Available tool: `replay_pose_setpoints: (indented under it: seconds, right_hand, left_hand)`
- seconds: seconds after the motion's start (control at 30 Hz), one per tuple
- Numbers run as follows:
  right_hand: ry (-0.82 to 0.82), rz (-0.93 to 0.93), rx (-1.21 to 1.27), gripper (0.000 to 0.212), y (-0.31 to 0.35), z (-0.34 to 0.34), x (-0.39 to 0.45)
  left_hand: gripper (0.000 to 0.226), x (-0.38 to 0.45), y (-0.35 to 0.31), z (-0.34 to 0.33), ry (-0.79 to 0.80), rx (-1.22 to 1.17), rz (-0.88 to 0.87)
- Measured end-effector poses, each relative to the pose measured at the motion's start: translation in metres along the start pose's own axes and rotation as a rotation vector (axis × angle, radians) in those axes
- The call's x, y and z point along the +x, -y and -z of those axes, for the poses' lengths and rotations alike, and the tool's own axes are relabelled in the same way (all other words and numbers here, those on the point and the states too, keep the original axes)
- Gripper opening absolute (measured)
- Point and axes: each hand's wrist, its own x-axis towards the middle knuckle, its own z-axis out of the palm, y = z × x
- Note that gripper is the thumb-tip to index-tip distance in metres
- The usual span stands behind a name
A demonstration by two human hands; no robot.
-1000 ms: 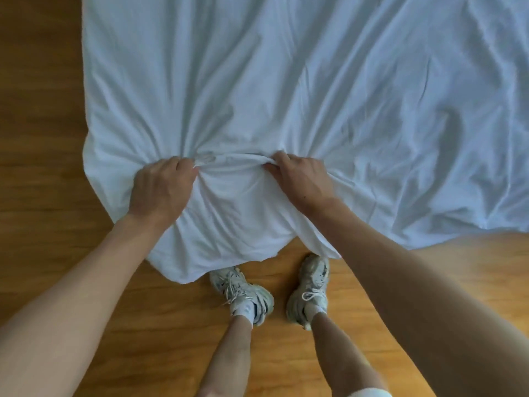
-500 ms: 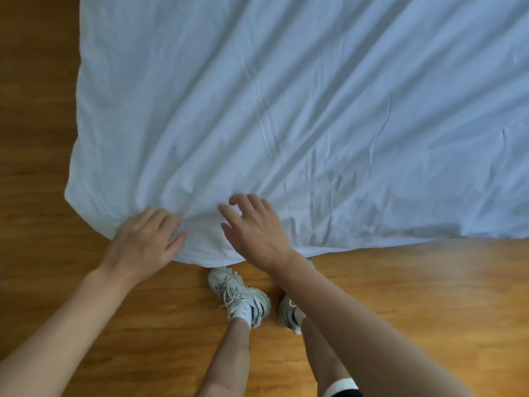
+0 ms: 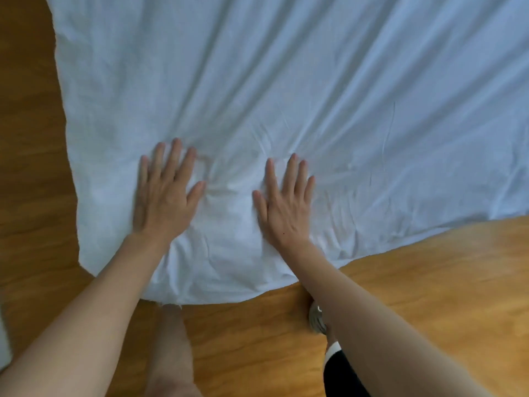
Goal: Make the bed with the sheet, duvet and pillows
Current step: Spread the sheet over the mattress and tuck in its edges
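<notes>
Head view: the left hand (image 3: 164,196) lies flat, fingers straight and spread, palm down on the white sheet (image 3: 286,96) near the bed's near-left corner. The right hand (image 3: 286,204) lies just beside it to the right, equally flat and open, gripping nothing. Small puckers gather between and ahead of the two palms, and long creases run away from them toward the far right of the bed. The sheet's near edge hangs over the bed's near side and curves above the wooden floor (image 3: 429,282); one shoe (image 3: 317,319) shows below the right forearm.

The likely trouble is in the smoothing itself. With only flat palms on loose cloth and nothing visibly tucked, a push away from the body could drag the whole sheet up the bed and shorten the near overhang, or pile the puckers into a firmer fold. Uneven pressure between the palms could skew the near-left corner. No duvet or pillows are in view.
</notes>
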Motion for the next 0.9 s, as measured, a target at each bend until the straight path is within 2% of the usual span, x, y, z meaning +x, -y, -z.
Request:
replay_pose_setpoints:
  seconds: [0.13,0.23,0.37,0.53,0.7,0.9]
  right_hand:
    - [0.017,-0.076,0.075,0.065,0.078,-0.034,-0.018]
    - [0.032,-0.142,0.098,0.065,0.135,-0.049,-0.033]
    - [0.008,-0.269,0.084,0.065,0.174,-0.055,-0.034]
    - [0.013,-0.311,0.118,0.066,0.213,-0.059,-0.052]
    - [-0.008,-0.463,0.149,0.064,0.248,-0.072,-0.063]
    - [0.047,-0.489,0.14,0.066,0.267,-0.07,-0.085]
  left_hand:
    - [0.066,0.009,0.057,-0.007,-0.008,-0.028,-0.028]
    - [0.067,0.01,0.098,-0.002,0.062,-0.001,-0.082]
    - [0.068,0.017,0.137,0.009,0.157,0.067,-0.223]
    - [0.067,0.009,0.133,0.019,0.247,0.064,-0.223]
    - [0.068,0.013,0.129,0.013,0.305,0.106,-0.245]
    - [0.07,0.016,0.128,0.02,0.355,0.181,-0.305]
